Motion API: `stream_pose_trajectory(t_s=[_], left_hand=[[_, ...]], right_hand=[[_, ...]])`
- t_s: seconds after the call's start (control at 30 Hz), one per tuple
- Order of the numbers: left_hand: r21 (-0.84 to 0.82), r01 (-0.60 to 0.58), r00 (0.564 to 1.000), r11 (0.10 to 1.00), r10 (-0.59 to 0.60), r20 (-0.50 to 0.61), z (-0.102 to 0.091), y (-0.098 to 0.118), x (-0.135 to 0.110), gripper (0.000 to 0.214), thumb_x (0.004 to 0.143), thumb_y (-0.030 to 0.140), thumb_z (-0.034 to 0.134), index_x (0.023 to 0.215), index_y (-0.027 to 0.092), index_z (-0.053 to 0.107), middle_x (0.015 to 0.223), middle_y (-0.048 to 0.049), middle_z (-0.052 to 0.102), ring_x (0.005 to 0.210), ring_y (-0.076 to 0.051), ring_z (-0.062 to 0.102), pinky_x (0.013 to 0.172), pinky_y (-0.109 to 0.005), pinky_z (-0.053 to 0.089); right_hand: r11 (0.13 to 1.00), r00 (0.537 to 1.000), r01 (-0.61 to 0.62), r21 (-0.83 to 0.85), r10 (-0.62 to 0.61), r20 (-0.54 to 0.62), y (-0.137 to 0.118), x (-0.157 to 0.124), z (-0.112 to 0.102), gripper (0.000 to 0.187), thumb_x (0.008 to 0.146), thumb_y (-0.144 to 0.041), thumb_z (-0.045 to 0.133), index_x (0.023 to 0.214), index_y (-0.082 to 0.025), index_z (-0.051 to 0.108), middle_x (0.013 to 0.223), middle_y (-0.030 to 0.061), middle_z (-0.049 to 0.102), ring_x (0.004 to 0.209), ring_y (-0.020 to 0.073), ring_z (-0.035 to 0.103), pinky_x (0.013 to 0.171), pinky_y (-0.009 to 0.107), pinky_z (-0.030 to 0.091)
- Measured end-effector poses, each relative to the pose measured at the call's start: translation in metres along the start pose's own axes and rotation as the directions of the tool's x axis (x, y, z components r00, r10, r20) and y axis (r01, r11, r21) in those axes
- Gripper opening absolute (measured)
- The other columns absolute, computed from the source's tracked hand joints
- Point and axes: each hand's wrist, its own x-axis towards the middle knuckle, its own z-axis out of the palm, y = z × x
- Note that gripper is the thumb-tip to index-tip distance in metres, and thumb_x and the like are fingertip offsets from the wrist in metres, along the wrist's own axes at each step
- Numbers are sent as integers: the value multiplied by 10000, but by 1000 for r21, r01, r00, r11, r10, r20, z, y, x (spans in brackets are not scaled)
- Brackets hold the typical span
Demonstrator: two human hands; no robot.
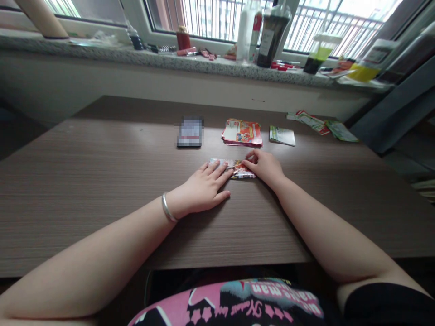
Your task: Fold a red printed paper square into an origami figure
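A small folded printed leaflet (pixel 244 170) lies crosswise on the table between my hands. Across its left part my left hand (pixel 206 185) rests flat, fingers spread and thumb out to the side; a silver bangle is on that wrist. The fingers of my right hand (pixel 263 165) are bent together at the leaflet's right end, thumb and fingertips gripping its edge. Part of the leaflet is hidden under my left fingers. Just beyond it sits a stack of red and white printed leaflets (pixel 242 132).
The brown wood-grain table (pixel 112 190) holds a blurred-screen phone-like device (pixel 189 132), a folded green and white paper (pixel 282 136) and several colourful paper strips (pixel 312 122). Behind, a granite windowsill (pixel 210 65) carries bottles, pens and cups.
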Motion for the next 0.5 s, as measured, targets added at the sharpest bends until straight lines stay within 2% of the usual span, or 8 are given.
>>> stream_pose_trajectory(t_s=[0.07, 0.1, 0.17, 0.23, 0.3, 0.4, 0.5], left_hand=[[-3, -3, 1000, 1000, 3, -5, 2, 0, 0, 659, 974, 514, 346, 1527, 163, 269, 1576, -178, 255, 1461, -367, 219, 1177, -511, 201], [-6, -2, 1000, 1000, 2, -8, 4, -1, 0, 657, 975, 513, 344, 1526, 162, 271, 1577, -179, 252, 1463, -364, 216, 1179, -509, 195], [-15, 3, 1000, 1000, -3, -12, 7, -1, 1, 658, 973, 518, 343, 1526, 169, 269, 1581, -172, 242, 1466, -362, 205, 1180, -507, 191], [-28, 7, 1000, 1000, -8, -12, 9, -1, 2, 670, 970, 532, 339, 1527, 165, 266, 1586, -169, 227, 1473, -360, 180, 1183, -504, 180], [-40, 13, 1000, 999, -12, 6, 10, -2, 3, 686, 969, 544, 330, 1526, 147, 266, 1590, -173, 202, 1481, -353, 150, 1190, -505, 157], [-68, 27, 997, 997, -22, 70, 5, -3, 3, 697, 968, 537, 342, 1530, 137, 246, 1599, -174, 155, 1490, -336, 109, 1197, -501, 132], [-102, 36, 989, 994, -22, 143, -2, -5, 2, 675, 962, 498, 397, 1535, 179, 237, 1610, -148, 123, 1494, -331, 72, 1197, -495, 140]], right_hand=[[980, 985, 149, 133, -136, -102, 4, 0, 0, 228, 796, -347, 688, 980, -214, 711, 969, 49, 687, 754, 163, 618, 708, 308, 486], [953, 964, 244, 179, -217, -156, 5, -1, -1, 208, 796, -308, 687, 976, -206, 717, 1040, 66, 677, 806, 165, 627, 767, 322, 498], [868, 880, 463, 180, -425, -212, 5, -4, -4, 145, 838, -278, 652, 938, -216, 737, 1029, 68, 694, 950, 188, 626, 910, 365, 473], [754, 767, 642, 143, -633, -106, 2, -9, -8, 141, 880, -310, 625, 888, -245, 750, 951, 42, 725, 969, 188, 626, 955, 376, 452], [663, 663, 740, 115, -747, 46, -1, -15, -10, 162, 900, -313, 609, 926, -249, 755, 982, 42, 736, 970, 185, 634, 896, 343, 473], [627, 623, 779, -6, -772, 125, -5, -21, -10, 215, 944, -270, 542, 989, -258, 752, 1039, 44, 736, 957, 185, 648, 862, 330, 466], [619, 628, 778, -109, -762, 155, -8, -25, -11, 242, 959, -252, 511, 1010, -266, 747, 1036, 35, 736, 948, 184, 652, 826, 309, 461]])
